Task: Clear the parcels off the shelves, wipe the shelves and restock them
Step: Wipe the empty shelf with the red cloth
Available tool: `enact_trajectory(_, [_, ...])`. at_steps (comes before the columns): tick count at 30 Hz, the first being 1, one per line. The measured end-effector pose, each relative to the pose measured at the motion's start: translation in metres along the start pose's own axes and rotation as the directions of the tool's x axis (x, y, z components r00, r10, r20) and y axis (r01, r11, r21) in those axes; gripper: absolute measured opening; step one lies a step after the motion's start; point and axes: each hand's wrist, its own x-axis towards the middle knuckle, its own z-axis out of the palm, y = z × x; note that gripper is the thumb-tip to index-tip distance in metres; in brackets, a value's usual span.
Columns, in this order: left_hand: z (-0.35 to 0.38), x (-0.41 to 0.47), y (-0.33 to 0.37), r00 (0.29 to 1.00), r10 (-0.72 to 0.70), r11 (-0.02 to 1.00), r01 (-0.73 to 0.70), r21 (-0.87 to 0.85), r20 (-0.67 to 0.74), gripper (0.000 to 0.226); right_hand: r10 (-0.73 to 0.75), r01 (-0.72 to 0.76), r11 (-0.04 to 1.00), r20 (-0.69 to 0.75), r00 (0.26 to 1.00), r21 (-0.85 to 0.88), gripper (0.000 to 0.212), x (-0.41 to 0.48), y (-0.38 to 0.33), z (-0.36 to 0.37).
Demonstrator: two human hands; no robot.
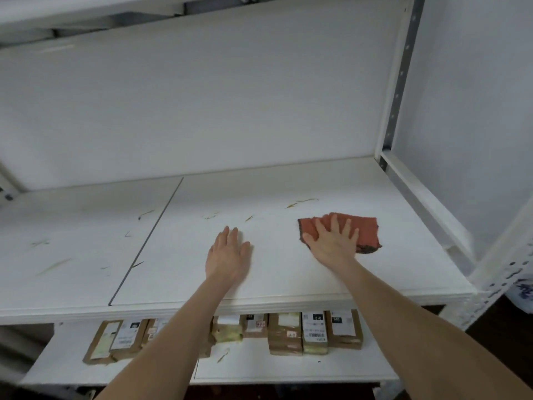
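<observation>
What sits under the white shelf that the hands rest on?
A lower shelf with a row of brown labelled parcels. The white shelf hides the parcels' back parts and the left forearm covers some, so the count is unclear.

The right hand (331,243) presses a red cloth (364,230) flat on the white shelf (274,272); the left hand (229,255) rests beside.

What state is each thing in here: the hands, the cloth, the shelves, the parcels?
Upper shelf: bare of parcels, streaked with marks.
Right hand: open, pressing the red cloth.
Red cloth: spread flat on the upper shelf.
Left hand: open, flat on the upper shelf.
Parcels: lined up on the lower shelf.
</observation>
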Motion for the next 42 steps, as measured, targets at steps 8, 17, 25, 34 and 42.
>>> enact_trajectory(8, [-0.018,0.020,-0.025,0.992,-0.095,0.989,0.085,-0.118,-0.083,0.051,-0.466,0.472,0.881,0.129,0.876,-0.025,0.055,-0.034,-0.132,0.039])
enact_trajectory(17, [-0.020,0.046,-0.031,1.000,-0.015,1.000,0.015,0.014,-0.012,0.049,0.175,-0.173,0.984,-0.051,0.983,0.032,0.058,0.048,-0.013,0.002])
enact_trajectory(25, [-0.039,0.067,-0.055,0.989,0.000,0.995,-0.014,-0.094,-0.147,0.044,-0.255,0.255,0.967,-0.003,0.967,-0.011,0.064,0.039,-0.155,0.040])
enact_trajectory(34, [-0.018,0.089,-0.034,0.995,0.088,0.996,-0.089,-0.019,-0.037,0.048,-0.143,0.157,0.984,-0.146,0.979,0.088,0.053,0.096,-0.097,0.018])
enact_trajectory(42, [0.015,0.104,0.013,0.984,0.152,0.987,-0.156,0.029,0.095,0.056,0.338,-0.340,0.940,-0.209,0.918,0.023,0.050,0.125,0.021,-0.020])
